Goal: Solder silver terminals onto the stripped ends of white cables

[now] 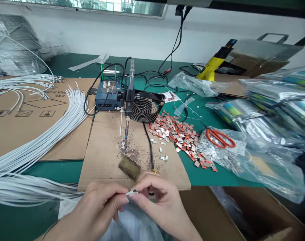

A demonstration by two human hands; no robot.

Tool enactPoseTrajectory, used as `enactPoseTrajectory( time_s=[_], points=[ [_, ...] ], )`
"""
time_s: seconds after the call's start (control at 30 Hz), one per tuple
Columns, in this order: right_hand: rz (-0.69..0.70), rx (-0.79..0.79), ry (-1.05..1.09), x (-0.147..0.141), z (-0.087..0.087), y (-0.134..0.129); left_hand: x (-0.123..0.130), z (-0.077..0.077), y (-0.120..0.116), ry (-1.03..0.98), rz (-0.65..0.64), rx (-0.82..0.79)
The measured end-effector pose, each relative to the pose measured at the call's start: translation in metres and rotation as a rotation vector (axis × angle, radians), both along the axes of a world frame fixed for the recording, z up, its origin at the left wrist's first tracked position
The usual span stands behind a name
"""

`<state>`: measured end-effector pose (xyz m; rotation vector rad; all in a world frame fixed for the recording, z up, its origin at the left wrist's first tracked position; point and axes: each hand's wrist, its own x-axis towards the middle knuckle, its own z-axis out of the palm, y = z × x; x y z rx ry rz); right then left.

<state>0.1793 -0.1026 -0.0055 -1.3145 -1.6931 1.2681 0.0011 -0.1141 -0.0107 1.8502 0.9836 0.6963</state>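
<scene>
My left hand [102,204] and my right hand [162,201] meet low in the middle, at the front edge of a cardboard sheet. Between their fingertips is a small white piece [130,193] with a dark end, perhaps a cable end; its kind is too small to make out. Both hands pinch it, the left at the white part and the right near the dark end. Just beyond them lies a worn brown sponge [129,168]. A soldering iron [129,103] stands upright in a holder, its tip pointing down over scattered solder crumbs [122,146].
White cables [67,117] lie bundled at left. Behind are a blue soldering station [108,95] and a black fan [146,108]. Small orange-and-silver parts [177,132], orange-handled scissors [220,138] and plastic bags [263,164] lie at right. A yellow heat gun [214,63] stands farther back.
</scene>
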Motion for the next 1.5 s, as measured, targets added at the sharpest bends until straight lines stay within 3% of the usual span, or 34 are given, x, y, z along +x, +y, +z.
enactPoseTrajectory(
  time_s=[0.17,0.23,0.3,0.4,0.53,0.63,0.73,0.83,0.93,1.0,1.07,1.2,1.37,1.43,1.5],
  points=[
    [-0.003,-0.114,0.043,-0.001,-0.001,0.004,0.005,-0.002,0.003,0.107,0.069,0.508],
    [-0.010,-0.149,0.096,-0.002,-0.004,0.006,0.008,-0.002,0.004,0.142,0.095,0.589],
    [-0.046,-0.110,0.139,-0.005,-0.009,0.006,0.010,-0.003,0.003,0.147,0.124,0.571],
    [-0.161,0.208,0.139,-0.014,-0.019,0.004,0.012,-0.005,0.001,0.108,0.162,0.426],
    [-0.371,0.811,0.065,-0.026,-0.032,-0.001,0.013,-0.008,0.002,-0.002,0.102,-0.102],
    [-0.364,0.989,-0.110,-0.025,-0.034,-0.004,0.010,-0.009,0.005,-0.117,0.098,-0.336],
    [-0.241,0.874,-0.140,-0.015,-0.024,-0.001,0.005,-0.008,0.006,-0.152,0.101,-0.396],
    [-0.062,0.567,-0.107,-0.003,-0.006,0.005,-0.002,0.000,0.005,-0.039,0.015,-0.444],
    [0.128,0.321,-0.106,0.005,0.010,0.012,-0.006,0.010,0.004,0.116,-0.051,-0.384],
    [0.203,0.250,-0.100,0.006,0.014,0.016,-0.008,0.013,0.005,0.138,-0.053,-0.366],
    [0.234,0.288,-0.037,0.004,0.012,0.018,-0.008,0.014,0.007,0.086,-0.057,-0.427],
    [0.137,0.404,0.291,-0.012,-0.008,0.013,-0.004,0.010,0.010,-0.165,-0.118,-0.669],
    [-0.067,0.232,0.718,-0.027,-0.023,0.007,-0.002,0.005,0.009,-0.367,-0.110,-0.761],
    [-0.185,0.249,0.743,-0.023,-0.020,0.009,-0.003,0.006,0.008,-0.383,-0.058,-0.782],
    [-0.190,0.278,0.556,-0.016,-0.014,0.011,-0.005,0.007,0.007,-0.403,-0.016,-0.793]
  ],
)
